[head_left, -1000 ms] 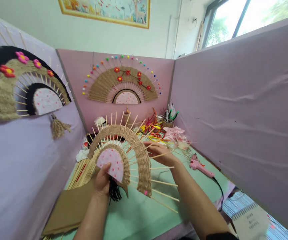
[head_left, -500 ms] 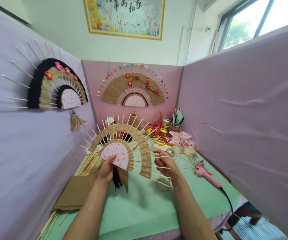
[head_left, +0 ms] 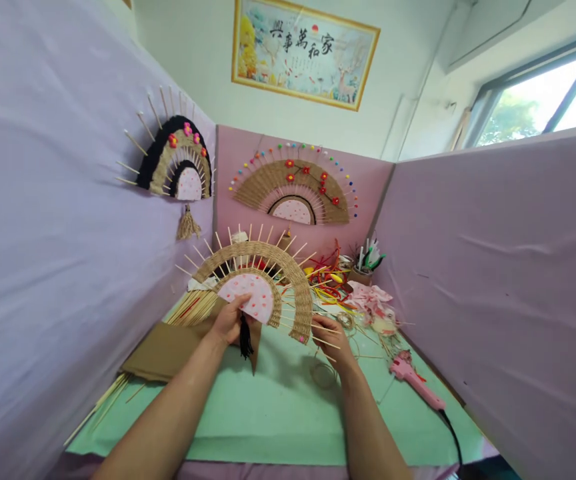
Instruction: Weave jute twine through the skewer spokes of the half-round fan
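From my remote view, my left hand [head_left: 229, 321] is holding the woven fan [head_left: 304, 293] low on its spotted centre, thumb lying on the front, so the fan is rising above and spreading to the right of that hand. My right hand [head_left: 332, 337] is curling its fingers narrowly among the sticks at the fan's right end; I cannot tell whether it is pinching anything. A black tassel [head_left: 246, 337] is hanging just beside my left hand, over the green-covered desk [head_left: 268, 417].

To the left, brown card [head_left: 158, 350] is lying near a bundle of thin sticks [head_left: 193, 308]. To the right, a pink glue gun [head_left: 417, 381] is resting well apart from the fan. Farther back, pink cloth [head_left: 371, 299] is lying crumpled near tangled coloured stems [head_left: 329, 277] and a holder of tools [head_left: 361, 275]. Beyond, a flowered fan [head_left: 258, 183] is hanging on the pink partition, below a framed picture [head_left: 305, 57].
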Tool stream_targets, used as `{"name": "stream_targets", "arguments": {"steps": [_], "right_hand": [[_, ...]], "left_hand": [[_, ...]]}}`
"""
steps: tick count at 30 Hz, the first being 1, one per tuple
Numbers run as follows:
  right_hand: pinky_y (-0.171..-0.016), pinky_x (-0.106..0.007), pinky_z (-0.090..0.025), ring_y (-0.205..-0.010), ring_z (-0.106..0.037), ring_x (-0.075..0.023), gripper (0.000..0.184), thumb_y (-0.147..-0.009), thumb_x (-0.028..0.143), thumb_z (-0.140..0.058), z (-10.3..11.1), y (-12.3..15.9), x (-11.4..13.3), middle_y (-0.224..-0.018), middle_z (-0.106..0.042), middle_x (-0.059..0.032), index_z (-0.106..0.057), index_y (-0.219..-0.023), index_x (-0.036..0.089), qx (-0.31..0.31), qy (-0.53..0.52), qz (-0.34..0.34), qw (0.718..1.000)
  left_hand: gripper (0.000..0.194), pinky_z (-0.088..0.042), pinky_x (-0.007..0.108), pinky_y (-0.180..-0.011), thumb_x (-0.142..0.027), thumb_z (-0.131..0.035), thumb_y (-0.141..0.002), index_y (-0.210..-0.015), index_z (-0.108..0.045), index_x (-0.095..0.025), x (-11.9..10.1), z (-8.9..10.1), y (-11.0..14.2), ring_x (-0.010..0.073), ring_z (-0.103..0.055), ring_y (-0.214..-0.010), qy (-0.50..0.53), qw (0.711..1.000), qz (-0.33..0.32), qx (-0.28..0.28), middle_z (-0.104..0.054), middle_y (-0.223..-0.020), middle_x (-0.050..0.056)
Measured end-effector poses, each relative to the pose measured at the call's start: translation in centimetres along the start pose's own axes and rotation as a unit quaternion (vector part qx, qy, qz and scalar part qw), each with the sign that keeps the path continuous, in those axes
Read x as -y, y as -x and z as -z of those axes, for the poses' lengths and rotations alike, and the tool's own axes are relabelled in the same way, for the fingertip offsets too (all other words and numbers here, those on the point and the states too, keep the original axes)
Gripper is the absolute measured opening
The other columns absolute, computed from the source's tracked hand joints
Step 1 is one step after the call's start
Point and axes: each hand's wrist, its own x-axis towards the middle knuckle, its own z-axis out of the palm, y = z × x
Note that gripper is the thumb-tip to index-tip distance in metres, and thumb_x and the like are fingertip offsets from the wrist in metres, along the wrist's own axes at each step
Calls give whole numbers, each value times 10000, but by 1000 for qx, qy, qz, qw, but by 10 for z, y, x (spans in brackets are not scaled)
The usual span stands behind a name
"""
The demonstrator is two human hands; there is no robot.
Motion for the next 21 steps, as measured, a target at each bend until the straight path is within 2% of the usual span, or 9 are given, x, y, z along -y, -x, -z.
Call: {"name": "stream_targets", "arguments": {"steps": [6, 10, 16, 19, 21], "right_hand": [[-453, -224, -177, -465, -236, -67, 314, -688, 397, -679, 4, 1, -2, -533, -366, 56, -677, -930, 198, 6, -32, 20, 999], [-467, -221, -197, -493, -271, -76, 313, -726, 381, -637, 10, 2, 2, -573, -372, 46, -668, -990, 215, -4, -18, 40, 999], [-492, -232, -294, -578, -364, -109, 207, -740, 332, -581, 27, 6, 10, -783, -520, -15, -657, -900, 224, -40, 103, 102, 989], [-535, -250, -344, -652, -429, -135, 190, -780, 315, -529, 34, 12, 15, -890, -549, -39, -651, -896, 227, -47, 180, 132, 974], [-622, -278, -387, -741, -473, -161, 187, -810, 303, -500, 37, 17, 18, -901, -554, -45, -651, -894, 229, -55, 233, 163, 957]], "left_hand": [[108, -534, 231, -595, -90, -625, -701, -792, -590, -138, -3, 1, -6, 133, -632, -562, 23, 999, -12, -22, -647, -621, 12], [139, -529, 210, -564, -73, -631, -672, -785, -587, -142, -4, 2, -9, 96, -584, -470, 28, 998, -30, -37, -620, -581, -21], [163, -526, 191, -560, -47, -642, -641, -754, -578, -144, -3, -1, -8, 97, -593, -486, 24, 999, -29, -39, -613, -561, -27], [125, -515, 187, -517, -67, -640, -657, -732, -572, -139, 0, -2, -7, 91, -571, -451, 16, 999, -17, -28, -601, -540, -24], [99, -505, 188, -486, -83, -637, -670, -732, -574, -129, 4, -1, -8, 94, -567, -446, 1, 1000, -5, -26, -614, -556, -8]]}}
